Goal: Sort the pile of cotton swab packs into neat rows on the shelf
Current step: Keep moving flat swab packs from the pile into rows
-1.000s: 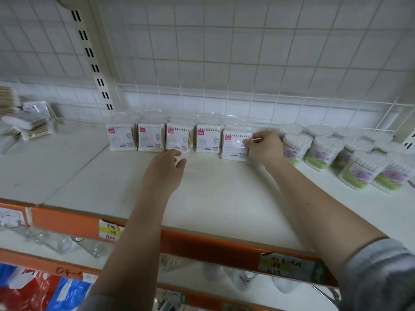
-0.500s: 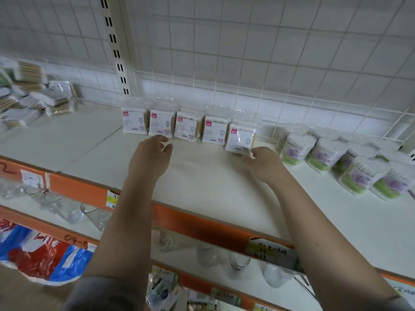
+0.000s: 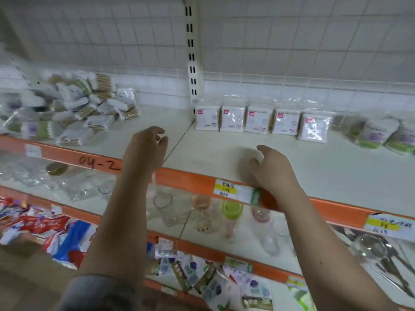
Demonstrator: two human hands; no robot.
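Both hands are held empty above the shelf point(image 3: 224, 158); the left hand point(image 3: 146, 151) and the right hand point(image 3: 274, 169) are set apart, fingers loosely curled and relaxed. A between-packs step is judged to be in hand; a reach leftward to the pile point(image 3: 67, 108) is called for next. Five flat, glossy film packs are stood in a row point(image 3: 260, 120) against the wire-grid back; the pile, somewhat blurred, is seen as crinkled bags of wooden-stemmed swabs; rounder green-based packs point(image 3: 377, 135) are laid at far right.
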